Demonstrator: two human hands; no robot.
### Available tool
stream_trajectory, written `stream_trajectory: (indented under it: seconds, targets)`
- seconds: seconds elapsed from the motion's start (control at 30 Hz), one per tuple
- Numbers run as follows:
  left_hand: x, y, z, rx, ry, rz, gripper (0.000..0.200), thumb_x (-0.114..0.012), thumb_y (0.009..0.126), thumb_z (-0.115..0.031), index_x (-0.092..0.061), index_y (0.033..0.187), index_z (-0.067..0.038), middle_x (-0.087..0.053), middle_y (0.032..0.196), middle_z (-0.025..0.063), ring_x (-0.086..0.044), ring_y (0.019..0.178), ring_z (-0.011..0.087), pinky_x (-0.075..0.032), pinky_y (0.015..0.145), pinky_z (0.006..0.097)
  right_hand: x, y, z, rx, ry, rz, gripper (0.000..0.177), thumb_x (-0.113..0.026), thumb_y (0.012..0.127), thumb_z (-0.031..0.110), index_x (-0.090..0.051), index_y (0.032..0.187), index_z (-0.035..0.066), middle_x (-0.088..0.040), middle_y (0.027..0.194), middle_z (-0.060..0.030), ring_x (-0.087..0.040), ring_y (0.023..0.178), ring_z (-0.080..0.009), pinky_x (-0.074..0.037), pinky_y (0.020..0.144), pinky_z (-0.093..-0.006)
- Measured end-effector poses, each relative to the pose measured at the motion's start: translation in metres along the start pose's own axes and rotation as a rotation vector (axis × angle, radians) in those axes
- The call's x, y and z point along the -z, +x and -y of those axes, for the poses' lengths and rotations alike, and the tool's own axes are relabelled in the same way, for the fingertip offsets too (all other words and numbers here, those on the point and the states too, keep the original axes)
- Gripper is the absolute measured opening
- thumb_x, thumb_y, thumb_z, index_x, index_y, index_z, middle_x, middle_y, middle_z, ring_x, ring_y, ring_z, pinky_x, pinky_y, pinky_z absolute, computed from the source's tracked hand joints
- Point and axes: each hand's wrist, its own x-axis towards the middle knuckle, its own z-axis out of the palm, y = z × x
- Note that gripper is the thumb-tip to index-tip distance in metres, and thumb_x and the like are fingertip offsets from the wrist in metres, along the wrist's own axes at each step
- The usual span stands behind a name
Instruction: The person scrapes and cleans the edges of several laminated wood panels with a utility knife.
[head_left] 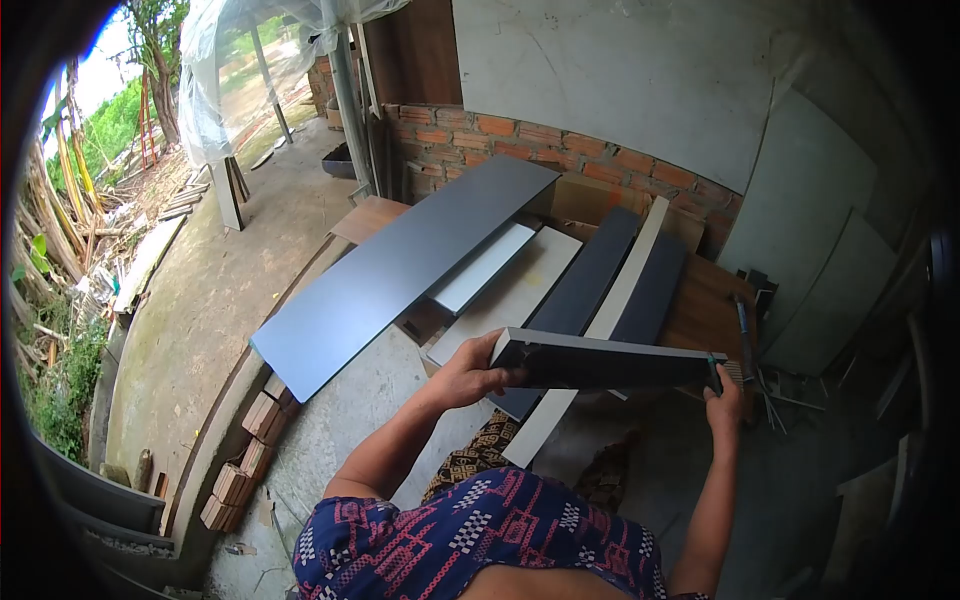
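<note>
A narrow board (615, 368) with a dark face and a pale top edge is held up in front of me, across my lap. My left hand (468, 374) is closed around its left end, thumb on the near face. At the opposite end, my right hand (727, 396) grips the board's corner, and a small dark piece shows at its fingers; I cannot tell what that piece is. Beneath the held board, a long pale strip (625, 275) lies slanted between dark panels, one of them a dark plank (595, 265) to its left.
A large grey panel (410, 260) lies slanted at left over a smaller white board (485, 268). Behind stand a brick wall (495, 125) and big pale sheets (620, 70). Brick stacks (243, 470) line the floor edge at left. A hammer-like tool (741, 315) rests at right.
</note>
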Motion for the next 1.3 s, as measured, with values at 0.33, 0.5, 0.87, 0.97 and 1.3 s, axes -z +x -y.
stream_trajectory:
  seconds: [0.33,0.5,0.87,0.97,1.3]
  targets:
    - [0.0,-0.004,0.01,0.019,-0.095,-0.049,0.033,-0.064,0.076,-0.008,-0.055,0.107,-0.001,-0.062,0.085,0.006,-0.061,0.072,0.0125,-0.051,0.056,0.0252,-0.026,-0.022,-0.079,-0.635,1.062,-0.056,0.022,-0.064,0.081,0.013,-0.058,0.101,0.008,-0.051,0.068,-0.0013,-0.048,0.05,-0.0129,-0.038,0.044,-0.0273]
    - [-0.003,-0.006,0.019,0.056,-0.215,-0.153,0.032,-0.066,0.078,-0.013,-0.054,0.106,-0.001,-0.063,0.081,0.0068,-0.063,0.063,0.0132,-0.053,0.047,0.0249,-0.067,-0.069,-0.042,-0.589,1.617,0.288,0.019,-0.062,0.084,0.023,-0.058,0.098,0.01,-0.061,0.08,-0.0045,-0.062,0.074,-0.02,-0.049,0.058,-0.0359]
    - [-0.006,-0.021,0.049,0.143,-0.474,-0.183,0.036,-0.062,0.079,-0.01,-0.048,0.112,-0.002,-0.063,0.081,0.0112,-0.066,0.061,0.0198,-0.054,0.043,0.0267,-0.106,-0.067,0.036,-0.458,1.843,0.592,0.021,-0.058,0.086,0.023,-0.06,0.098,0.006,-0.06,0.099,-0.0093,-0.058,0.101,-0.0297,-0.049,0.072,-0.041]
    - [-0.003,-0.028,0.068,0.174,-0.553,-0.177,0.038,-0.06,0.08,-0.009,-0.045,0.114,-0.002,-0.063,0.085,0.0129,-0.066,0.061,0.0229,-0.055,0.044,0.0284,-0.113,-0.067,0.038,-0.517,1.77,0.523,0.021,-0.059,0.086,0.023,-0.06,0.098,0.006,-0.06,0.096,-0.0081,-0.06,0.094,-0.0287,-0.05,0.069,-0.0416]
    - [-0.008,-0.076,0.121,0.323,-0.789,-0.195,0.054,-0.067,0.076,-0.025,-0.045,0.12,-0.004,-0.062,0.098,0.0125,-0.065,0.081,0.0262,-0.057,0.059,0.0351,-0.104,-0.011,0.092,-0.448,1.481,0.485,0.025,-0.062,0.082,0.02,-0.059,0.1,0.003,-0.058,0.094,-0.0056,-0.058,0.075,-0.0205,-0.052,0.057,-0.0389]
